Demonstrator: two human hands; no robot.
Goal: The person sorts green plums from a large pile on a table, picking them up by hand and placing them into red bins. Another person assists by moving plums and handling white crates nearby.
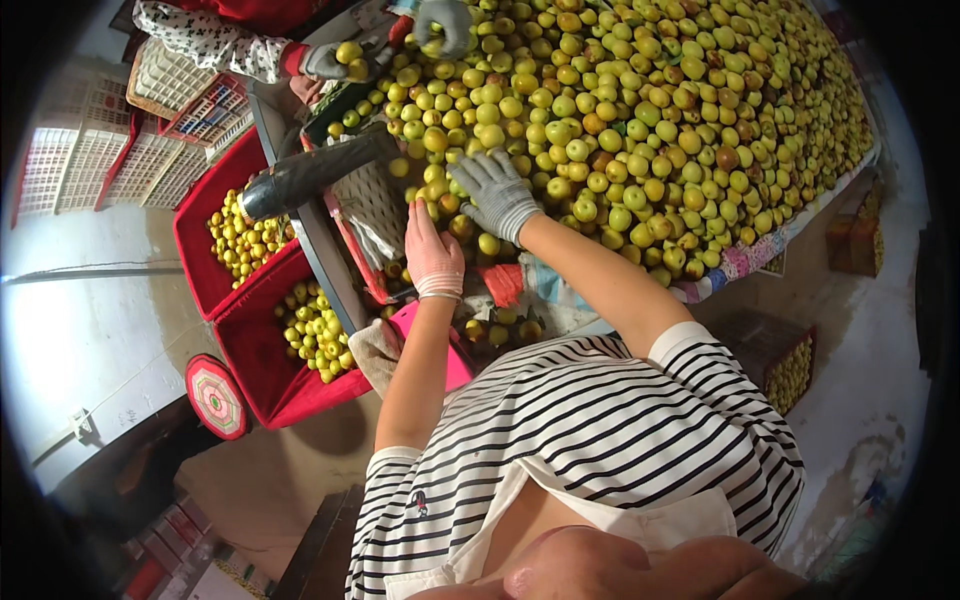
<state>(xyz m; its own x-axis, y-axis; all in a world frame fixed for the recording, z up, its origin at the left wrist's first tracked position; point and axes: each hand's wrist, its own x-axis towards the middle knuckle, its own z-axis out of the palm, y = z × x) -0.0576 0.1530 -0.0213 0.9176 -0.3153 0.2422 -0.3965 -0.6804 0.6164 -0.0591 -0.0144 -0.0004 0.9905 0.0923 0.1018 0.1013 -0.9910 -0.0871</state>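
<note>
A large heap of small round yellow-green fruit [640, 130], some with brown patches, fills the table. Grey-gloved, my right hand [495, 195] lies on the heap's near left edge with its fingers spread. My left hand [433, 255], in a pinkish glove, is stretched out flat beside a few fruits, palm side hidden. Neither hand visibly grips anything. Left of my hands are a pale woven mesh piece [368, 205] and a dark tube [320, 175] that slants down to the left.
Two red-lined bins [235, 330] holding fruit stand at left. Across the table, another person's gloved hand [325, 62] holds fruits; a second gloved hand [447, 28] is close by. Stacked white crates [120, 160], a round stool [216, 397], a pink flat object [440, 350] and fruit crates [790, 375] surround me.
</note>
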